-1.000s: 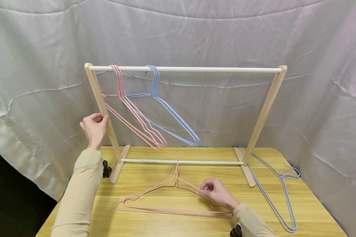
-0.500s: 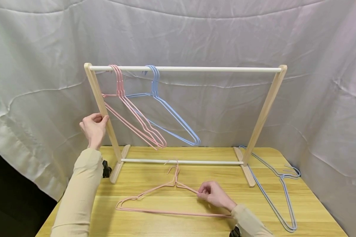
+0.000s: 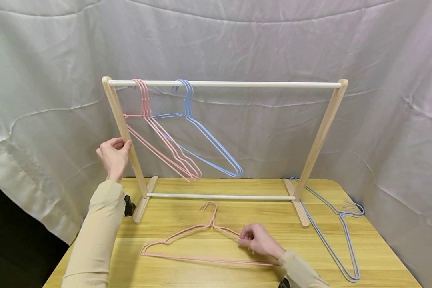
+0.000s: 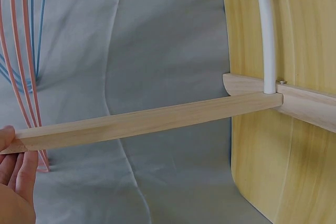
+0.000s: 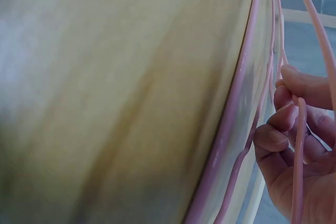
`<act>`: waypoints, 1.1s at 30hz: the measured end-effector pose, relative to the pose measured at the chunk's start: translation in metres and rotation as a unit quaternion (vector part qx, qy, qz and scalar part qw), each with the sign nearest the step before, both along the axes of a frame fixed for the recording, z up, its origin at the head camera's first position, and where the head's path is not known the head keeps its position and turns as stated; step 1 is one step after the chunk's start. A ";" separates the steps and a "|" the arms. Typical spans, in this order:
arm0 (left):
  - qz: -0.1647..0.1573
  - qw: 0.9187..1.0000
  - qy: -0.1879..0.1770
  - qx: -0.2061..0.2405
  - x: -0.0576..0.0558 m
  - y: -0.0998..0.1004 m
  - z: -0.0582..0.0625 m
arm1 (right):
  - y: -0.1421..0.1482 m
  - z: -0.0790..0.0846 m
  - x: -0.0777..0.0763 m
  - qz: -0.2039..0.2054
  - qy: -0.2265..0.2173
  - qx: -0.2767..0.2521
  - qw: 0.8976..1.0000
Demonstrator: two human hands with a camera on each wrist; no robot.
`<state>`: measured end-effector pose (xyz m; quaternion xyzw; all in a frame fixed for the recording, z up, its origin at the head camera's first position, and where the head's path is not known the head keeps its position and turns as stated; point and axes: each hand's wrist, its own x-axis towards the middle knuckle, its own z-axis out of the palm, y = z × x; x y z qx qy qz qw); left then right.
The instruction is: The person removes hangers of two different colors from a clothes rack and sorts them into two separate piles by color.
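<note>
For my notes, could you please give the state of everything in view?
Rack: upright on table
Hung pink hangers: hooked over the top bar
Hung blue hangers: hooked there too
Loose blue hangers: lying on table
Lower pink hangers: unhung
Left hand: holding rack
Right hand: pinching a pink hanger
Curtain: draped

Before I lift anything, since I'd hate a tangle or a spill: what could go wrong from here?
Tangling: the right hand pinches one side of the pink hangers on the table, whose wires nearly overlap, so they might catch on each other as they rise.
Tipping: the left hand grips the left upright; a hard pull could tilt it and set the hanging blue hangers swinging.
</note>
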<state>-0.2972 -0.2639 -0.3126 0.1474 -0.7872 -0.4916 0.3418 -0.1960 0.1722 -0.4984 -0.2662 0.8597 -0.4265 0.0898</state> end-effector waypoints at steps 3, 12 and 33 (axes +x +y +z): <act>0.000 1.000 0.000 0.002 0.000 0.000 0.000 | -0.001 0.000 0.001 -0.001 0.002 0.004 1.000; 0.000 1.000 -0.001 0.002 0.000 0.000 0.000 | -0.005 0.001 0.005 -0.014 0.023 0.007 1.000; 0.001 1.000 -0.001 0.003 0.000 0.001 0.000 | -0.006 0.003 0.001 -0.037 0.035 0.049 0.998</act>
